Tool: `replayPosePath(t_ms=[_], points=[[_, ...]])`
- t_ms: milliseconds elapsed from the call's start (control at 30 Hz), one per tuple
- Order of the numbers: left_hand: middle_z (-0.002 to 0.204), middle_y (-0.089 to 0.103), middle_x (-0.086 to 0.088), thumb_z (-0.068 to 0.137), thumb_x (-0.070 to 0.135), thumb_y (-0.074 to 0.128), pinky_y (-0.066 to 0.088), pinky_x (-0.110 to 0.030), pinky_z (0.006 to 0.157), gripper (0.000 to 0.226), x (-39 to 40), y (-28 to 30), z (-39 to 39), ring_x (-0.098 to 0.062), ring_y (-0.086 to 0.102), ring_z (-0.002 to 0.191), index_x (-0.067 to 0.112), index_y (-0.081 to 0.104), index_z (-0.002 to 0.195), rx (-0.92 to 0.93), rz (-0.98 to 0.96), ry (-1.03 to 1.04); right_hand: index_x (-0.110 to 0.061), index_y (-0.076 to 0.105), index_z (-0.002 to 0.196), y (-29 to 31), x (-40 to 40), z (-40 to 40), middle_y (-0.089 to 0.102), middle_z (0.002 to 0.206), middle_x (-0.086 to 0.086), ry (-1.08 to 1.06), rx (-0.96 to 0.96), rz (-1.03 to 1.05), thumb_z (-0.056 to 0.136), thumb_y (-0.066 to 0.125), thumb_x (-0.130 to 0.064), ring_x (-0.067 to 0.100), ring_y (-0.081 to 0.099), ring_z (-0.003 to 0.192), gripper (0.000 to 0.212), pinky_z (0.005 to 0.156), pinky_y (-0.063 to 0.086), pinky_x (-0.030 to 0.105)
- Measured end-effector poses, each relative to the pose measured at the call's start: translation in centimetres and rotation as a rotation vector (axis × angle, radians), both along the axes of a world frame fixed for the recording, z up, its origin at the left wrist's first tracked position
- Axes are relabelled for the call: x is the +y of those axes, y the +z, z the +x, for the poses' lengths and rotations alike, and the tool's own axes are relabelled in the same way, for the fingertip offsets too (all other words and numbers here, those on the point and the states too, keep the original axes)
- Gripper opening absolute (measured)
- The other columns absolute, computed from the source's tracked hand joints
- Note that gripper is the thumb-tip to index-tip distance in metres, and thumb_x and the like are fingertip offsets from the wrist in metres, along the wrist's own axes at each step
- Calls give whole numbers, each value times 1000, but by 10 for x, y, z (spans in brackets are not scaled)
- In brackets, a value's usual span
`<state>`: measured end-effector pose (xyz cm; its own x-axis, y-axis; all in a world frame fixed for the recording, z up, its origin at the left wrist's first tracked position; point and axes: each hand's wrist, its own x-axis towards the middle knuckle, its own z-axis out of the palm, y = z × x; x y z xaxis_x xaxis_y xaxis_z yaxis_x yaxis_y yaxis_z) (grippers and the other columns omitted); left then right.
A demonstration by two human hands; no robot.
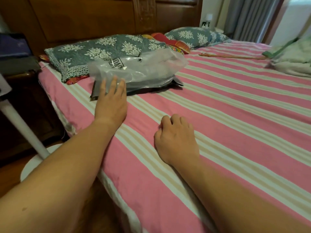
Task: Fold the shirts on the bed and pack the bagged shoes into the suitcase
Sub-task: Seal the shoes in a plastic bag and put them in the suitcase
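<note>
The bed (218, 106), covered in a pink, white and beige striped sheet, fills most of the room in front of the wooden headboard (101, 15). Two blue floral pillows (94, 49) lie along its head edge. Just below the left pillow, near the bed's left edge, sits a clear plastic bag (139, 71) on top of a dark flat package (175, 84); what the bag holds is blurred. The left hand (111, 101) reaches to the bag's near corner, fingers straight and spread, touching the plastic. The right hand (175, 138) rests on the sheet, fingers loosely curled, holding nothing.
</note>
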<state>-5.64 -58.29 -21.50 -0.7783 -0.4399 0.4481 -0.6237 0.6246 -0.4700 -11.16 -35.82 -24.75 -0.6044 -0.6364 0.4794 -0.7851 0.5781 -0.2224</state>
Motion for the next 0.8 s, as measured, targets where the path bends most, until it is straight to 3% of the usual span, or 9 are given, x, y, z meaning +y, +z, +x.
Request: replayPosePath(t_ms=[200, 367, 467, 533, 567, 600, 633, 700, 800], points=[[154, 41, -14, 87, 15, 55, 30, -62, 112, 64, 141, 27, 76, -35, 37, 144, 0, 40, 148, -56, 6, -476, -10, 37, 144, 37, 76, 44, 34, 140, 8, 40, -526, -339, 84, 52, -2, 21, 41, 123, 62, 112, 36, 36], [149, 52, -17, 91, 3, 39, 44, -60, 104, 51, 281, 64, 171, -36, 52, 135, -2, 56, 139, -37, 148, -963, -7, 34, 151, 91, 272, 95, 32, 151, 18, -340, -525, -328, 82, 56, 1, 33, 30, 140, 72, 117, 22, 35], [149, 51, -19, 94, -9, 45, 43, -52, 111, 45, 374, 87, 225, -34, 52, 136, -6, 57, 137, 109, 313, -1264, -6, 34, 151, 116, 411, 100, 38, 152, 20, -624, -660, -389, 91, 61, -25, 35, 32, 142, 68, 120, 24, 43], [149, 51, -19, 100, -5, 48, 43, -42, 112, 39, 428, 88, 253, -31, 53, 135, -3, 58, 138, 146, 443, -1351, -14, 43, 145, 134, 493, 122, 47, 145, 23, -711, -895, -560, 91, 57, -53, 35, 44, 137, 69, 117, 33, 48], [147, 52, -20, 102, -1, 46, 48, -38, 107, 37, 451, 86, 263, -31, 58, 130, -1, 61, 136, 136, 494, -1349, -16, 50, 138, 141, 528, 140, 51, 141, 4, -713, -1038, -655, 95, 54, -53, 32, 52, 129, 57, 112, 40, 48], [143, 55, -22, 103, 4, 45, 53, -36, 98, 35, 468, 81, 271, -32, 62, 122, 1, 65, 132, 115, 536, -1327, -17, 56, 127, 143, 557, 158, 37, 138, 35, -681, -1224, -747, 99, 54, -44, 26, 62, 116, 39, 102, 49, 43], [139, 58, -23, 105, 10, 43, 55, -36, 90, 34, 481, 75, 277, -34, 66, 115, 1, 68, 126, 95, 566, -1293, -18, 59, 118, 141, 583, 176, 55, 117, 22, -622, -1353, -811, 101, 56, -36, 19, 69, 96, 25, 85, 56, 36], [132, 63, -24, 106, 15, 40, 55, -38, 91, 37, 498, 61, 284, -36, 68, 110, 0, 70, 121, 35, 570, -1239, -21, 61, 120, 132, 624, 207, 61, 116, 7, -530, -1384, -829, 100, 59, -23, 13, 68, 78, 20, 66, 53, 29], [127, 66, -21, 94, 6, 47, 55, -44, 98, 37, 512, 53, 294, -36, 68, 112, -2, 69, 122, 9, 548, -1223, -26, 42, 146, 125, 664, 220, 53, 128, 6, -478, -1261, -1068, 98, 58, -4, 21, 65, 93, 55, 77, 51, 34]])
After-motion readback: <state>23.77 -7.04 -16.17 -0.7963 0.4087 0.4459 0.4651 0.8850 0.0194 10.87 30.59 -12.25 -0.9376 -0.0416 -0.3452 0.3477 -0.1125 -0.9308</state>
